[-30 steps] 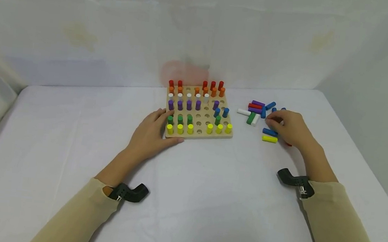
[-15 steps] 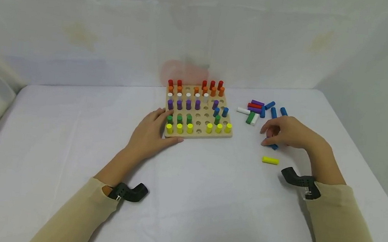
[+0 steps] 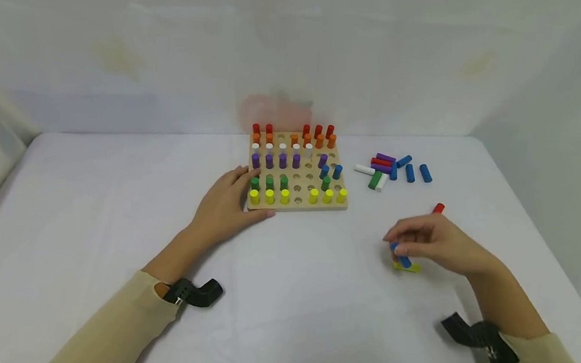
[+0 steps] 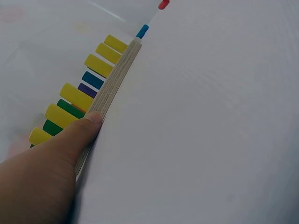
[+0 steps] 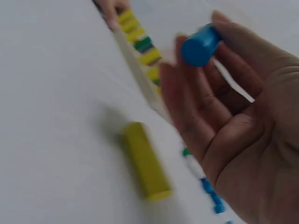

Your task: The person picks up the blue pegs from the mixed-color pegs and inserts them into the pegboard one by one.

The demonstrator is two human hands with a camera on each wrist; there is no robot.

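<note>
Blue peg point(image 3: 402, 255) in right hand point(image 3: 433, 240)

Blue peg point(image 3: 404, 259), yellow peg point(image 3: 407, 267), red peg point(image 3: 438, 208), white table point(image 3: 311, 298).

The pegboard point(image 3: 295, 204) was pale bare wood, its layered ply edge point(image 4: 112, 88) matt. The pegs point(image 3: 313, 195) looked smoothly painted. White cloth, faintly wrinkled, covered the tabletop point(image 3: 311, 298).

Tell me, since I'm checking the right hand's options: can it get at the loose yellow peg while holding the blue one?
Probably yes: the yellow peg lies bare on the table just under the right hand, though its fingertips already pinch the blue peg.
</note>
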